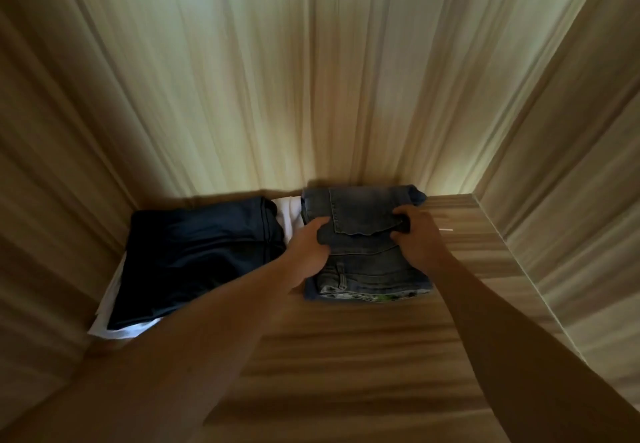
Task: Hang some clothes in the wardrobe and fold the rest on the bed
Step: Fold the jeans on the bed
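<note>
The fingers of the right hand are curling over the right edge of the folded jeans and gripping the denim. The left hand is doing the same on the opposite edge, with its thumb lying across the top layer and the other fingers tucking in against the side of the fold. Both hands are gripping the jeans, not lying flat on them.

Between the two hands, the jeans are lying as a squared stack with a back pocket facing up. They are sitting on the wardrobe shelf, and the far end is reaching the back panel. At the edge nearest the wrists a pale patterned cloth with some green is showing (whether it is lining or another piece cannot be told).

Just right of the right hand, a small white mark is lying on the shelf. Left of the left hand, a dark garment is lying folded on top of a white garment, near the jeans. Beyond the right hand, the wardrobe's side wall is rising.
</note>
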A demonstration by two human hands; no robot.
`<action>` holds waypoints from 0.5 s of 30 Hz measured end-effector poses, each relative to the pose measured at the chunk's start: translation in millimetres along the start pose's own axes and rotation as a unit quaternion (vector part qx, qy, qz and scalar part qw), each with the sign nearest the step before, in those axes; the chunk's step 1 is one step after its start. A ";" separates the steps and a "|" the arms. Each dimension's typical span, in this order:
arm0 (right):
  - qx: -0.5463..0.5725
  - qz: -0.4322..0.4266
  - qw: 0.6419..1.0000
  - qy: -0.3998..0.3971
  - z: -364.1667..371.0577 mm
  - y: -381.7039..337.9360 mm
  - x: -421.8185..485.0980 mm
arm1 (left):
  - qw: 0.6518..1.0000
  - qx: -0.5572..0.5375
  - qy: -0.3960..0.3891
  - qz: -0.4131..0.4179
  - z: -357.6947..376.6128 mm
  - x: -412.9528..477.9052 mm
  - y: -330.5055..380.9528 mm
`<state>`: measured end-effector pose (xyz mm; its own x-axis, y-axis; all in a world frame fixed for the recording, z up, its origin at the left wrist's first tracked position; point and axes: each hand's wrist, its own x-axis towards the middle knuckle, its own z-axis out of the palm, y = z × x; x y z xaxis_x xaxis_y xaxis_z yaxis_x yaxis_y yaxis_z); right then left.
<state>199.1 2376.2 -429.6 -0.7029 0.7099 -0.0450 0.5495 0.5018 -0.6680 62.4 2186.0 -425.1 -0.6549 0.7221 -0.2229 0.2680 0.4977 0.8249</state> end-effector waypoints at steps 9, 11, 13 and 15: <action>-0.229 -0.063 0.971 0.024 43.6 22.6 21.2 | 0.930 0.352 0.064 0.080 30.5 41.5 -13.2; -0.270 -0.056 0.961 0.001 54.8 23.4 15.8 | 0.910 0.406 0.058 0.061 40.4 51.9 -21.4; -0.276 -0.048 0.960 -0.002 62.1 29.3 11.7 | 0.895 0.440 0.052 0.054 48.2 56.7 -31.6; -0.271 -0.045 0.962 -0.003 64.3 32.6 12.4 | 0.896 0.436 0.058 0.054 51.8 59.6 -37.0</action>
<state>179.3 2369.5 -499.6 -0.7599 0.6500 -0.0098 0.6402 0.7457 -0.1847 50.0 2235.5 -495.8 -0.6471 0.7593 -0.0688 0.7519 0.6505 0.1071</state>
